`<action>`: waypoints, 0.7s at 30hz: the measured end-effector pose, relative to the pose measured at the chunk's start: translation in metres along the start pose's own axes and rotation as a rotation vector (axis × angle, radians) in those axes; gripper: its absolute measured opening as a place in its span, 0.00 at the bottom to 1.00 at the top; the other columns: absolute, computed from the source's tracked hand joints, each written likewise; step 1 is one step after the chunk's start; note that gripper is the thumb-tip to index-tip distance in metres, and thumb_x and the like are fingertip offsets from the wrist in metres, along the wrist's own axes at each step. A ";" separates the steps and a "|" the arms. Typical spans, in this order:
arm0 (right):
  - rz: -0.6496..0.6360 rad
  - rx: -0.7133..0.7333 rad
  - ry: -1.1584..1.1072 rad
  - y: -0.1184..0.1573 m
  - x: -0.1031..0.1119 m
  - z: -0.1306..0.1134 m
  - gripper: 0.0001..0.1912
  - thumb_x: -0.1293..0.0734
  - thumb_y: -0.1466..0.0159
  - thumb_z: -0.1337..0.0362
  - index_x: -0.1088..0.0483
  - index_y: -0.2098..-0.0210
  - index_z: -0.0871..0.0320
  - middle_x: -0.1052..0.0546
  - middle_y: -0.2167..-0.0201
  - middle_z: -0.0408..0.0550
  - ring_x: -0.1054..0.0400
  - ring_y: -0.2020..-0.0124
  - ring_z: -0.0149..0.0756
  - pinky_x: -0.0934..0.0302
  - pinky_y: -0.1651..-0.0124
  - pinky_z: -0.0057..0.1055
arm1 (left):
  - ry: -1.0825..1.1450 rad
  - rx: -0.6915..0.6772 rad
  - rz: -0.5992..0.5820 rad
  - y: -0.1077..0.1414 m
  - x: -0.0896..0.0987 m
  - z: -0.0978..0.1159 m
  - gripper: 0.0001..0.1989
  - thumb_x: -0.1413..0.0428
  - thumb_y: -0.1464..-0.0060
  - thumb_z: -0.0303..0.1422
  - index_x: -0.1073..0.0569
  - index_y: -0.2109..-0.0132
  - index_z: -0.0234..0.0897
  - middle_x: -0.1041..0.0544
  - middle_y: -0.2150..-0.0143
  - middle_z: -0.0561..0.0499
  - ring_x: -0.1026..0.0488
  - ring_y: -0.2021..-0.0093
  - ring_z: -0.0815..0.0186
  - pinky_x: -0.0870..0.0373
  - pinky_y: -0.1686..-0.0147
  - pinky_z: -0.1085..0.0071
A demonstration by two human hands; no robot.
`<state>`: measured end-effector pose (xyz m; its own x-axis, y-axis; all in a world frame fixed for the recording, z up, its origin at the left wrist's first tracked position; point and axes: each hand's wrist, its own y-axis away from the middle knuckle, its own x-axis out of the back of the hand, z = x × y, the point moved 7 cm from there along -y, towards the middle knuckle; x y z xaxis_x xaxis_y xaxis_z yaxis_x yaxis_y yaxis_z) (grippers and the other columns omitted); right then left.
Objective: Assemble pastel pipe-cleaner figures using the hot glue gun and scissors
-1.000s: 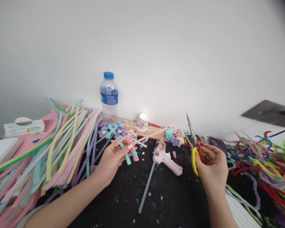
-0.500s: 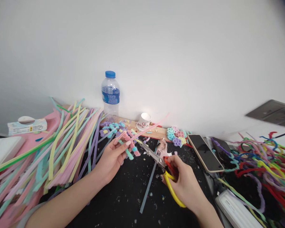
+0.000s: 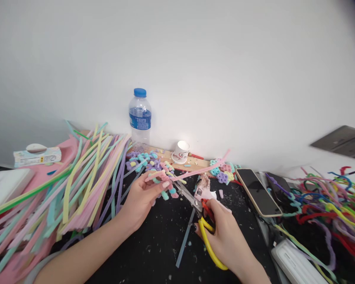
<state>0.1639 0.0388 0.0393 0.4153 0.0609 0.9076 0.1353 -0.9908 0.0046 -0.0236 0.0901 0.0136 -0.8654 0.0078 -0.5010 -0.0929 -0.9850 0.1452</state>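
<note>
My left hand (image 3: 144, 195) pinches a small pink and mint fuzzy piece (image 3: 165, 176) between thumb and fingers. From it a long pink fuzzy stem (image 3: 204, 169) sticks out to the upper right. My right hand (image 3: 225, 230) is closed round the red and yellow handles of the scissors (image 3: 208, 232). The scissor blades (image 3: 185, 193) point up and left, with their tips at the pink stem close to my left fingertips. Beneath the scissors lies a grey-blue glue stick (image 3: 185, 238), beside a pale pink glue gun (image 3: 205, 192) with a browned nozzle.
Pastel fuzzy stems (image 3: 85, 177) are heaped at the left. A bottle (image 3: 140, 116) and paper cup (image 3: 181, 152) stand by the wall. Small fuzzy flowers (image 3: 221, 177), a phone (image 3: 258, 192), a white power strip (image 3: 297, 262) and tangled coloured stems (image 3: 337, 213) lie to the right.
The scissors have moved slightly left and down, bringing their tips to the base of the pink stem. That stem now leans lower to the right. The whole view has shifted a little.
</note>
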 end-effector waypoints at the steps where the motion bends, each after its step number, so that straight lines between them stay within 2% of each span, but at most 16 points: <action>1: -0.004 -0.005 -0.001 0.000 -0.001 0.000 0.10 0.35 0.47 0.63 0.43 0.71 0.55 0.31 0.73 0.44 0.37 0.72 0.38 0.44 0.70 0.31 | -0.015 -0.005 0.013 0.001 0.001 0.000 0.10 0.37 0.56 0.31 0.30 0.66 0.37 0.26 0.72 0.54 0.27 0.69 0.68 0.42 0.82 0.80; 7: -0.007 0.019 -0.001 0.001 -0.006 -0.003 0.11 0.35 0.49 0.66 0.44 0.70 0.55 0.31 0.71 0.45 0.37 0.70 0.39 0.43 0.69 0.33 | -0.070 -0.054 0.082 0.003 0.006 0.001 0.11 0.35 0.61 0.29 0.28 0.68 0.37 0.26 0.72 0.56 0.32 0.76 0.73 0.43 0.81 0.79; 14: 0.005 0.012 -0.001 -0.001 -0.010 -0.001 0.11 0.35 0.49 0.64 0.44 0.71 0.55 0.31 0.72 0.44 0.37 0.72 0.39 0.43 0.71 0.32 | -0.055 -0.046 0.066 0.004 0.003 0.002 0.11 0.35 0.60 0.28 0.27 0.67 0.37 0.26 0.70 0.56 0.30 0.72 0.70 0.38 0.77 0.78; 19: 0.033 0.009 0.011 -0.001 -0.013 0.000 0.11 0.35 0.47 0.62 0.44 0.71 0.55 0.32 0.73 0.44 0.37 0.72 0.38 0.43 0.71 0.32 | 0.059 -0.008 0.001 0.005 -0.003 0.000 0.09 0.38 0.55 0.29 0.30 0.66 0.37 0.27 0.71 0.55 0.28 0.71 0.68 0.32 0.72 0.74; 21: 0.059 0.005 0.020 -0.001 -0.013 0.000 0.11 0.35 0.47 0.62 0.43 0.70 0.55 0.32 0.73 0.44 0.36 0.73 0.39 0.43 0.71 0.32 | 0.077 -0.003 -0.023 0.005 -0.005 0.001 0.08 0.39 0.53 0.29 0.31 0.66 0.37 0.28 0.72 0.56 0.28 0.72 0.68 0.33 0.74 0.75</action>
<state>0.1585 0.0390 0.0274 0.4048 0.0004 0.9144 0.1154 -0.9920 -0.0507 -0.0197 0.0851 0.0177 -0.8226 0.0177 -0.5684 -0.1112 -0.9852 0.1302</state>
